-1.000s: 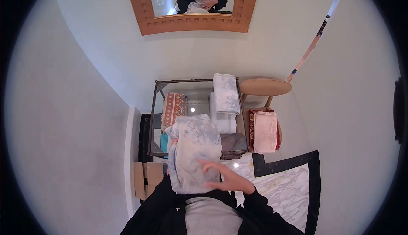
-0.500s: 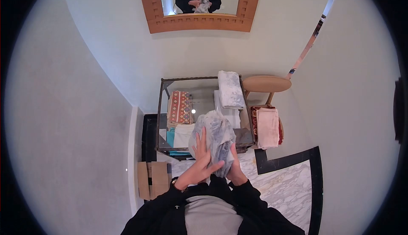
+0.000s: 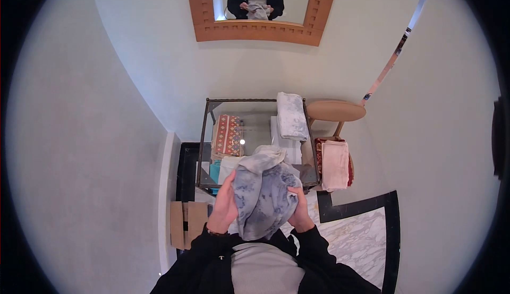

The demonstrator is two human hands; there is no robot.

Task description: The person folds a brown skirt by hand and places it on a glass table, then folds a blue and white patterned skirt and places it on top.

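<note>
A crumpled grey-and-white mottled cloth (image 3: 265,198) hangs between my two hands in front of my body. My left hand (image 3: 225,203) grips its left edge, fingers mostly behind the fabric. On the opposite side, my right hand (image 3: 302,209) holds the cloth, with the thumb over its front. Parts of the fabric are bunched in folds, and its upper end flops over. Beyond it, a folded white-and-grey mottled cloth (image 3: 291,115) lies on the right side of the glass-topped table (image 3: 257,108).
Folded red-and-orange patterned fabric (image 3: 229,134) shows at the table's left. To the right stands a chair (image 3: 337,111) with folded pink cloth (image 3: 335,165) on its seat. An open cardboard box (image 3: 196,224) sits on the floor at left. A wood-framed mirror (image 3: 257,32) hangs ahead.
My hands have moved apart to either side of the cloth. My left hand has shifted from its front to the left edge, and the fabric is spread wider and lower.
</note>
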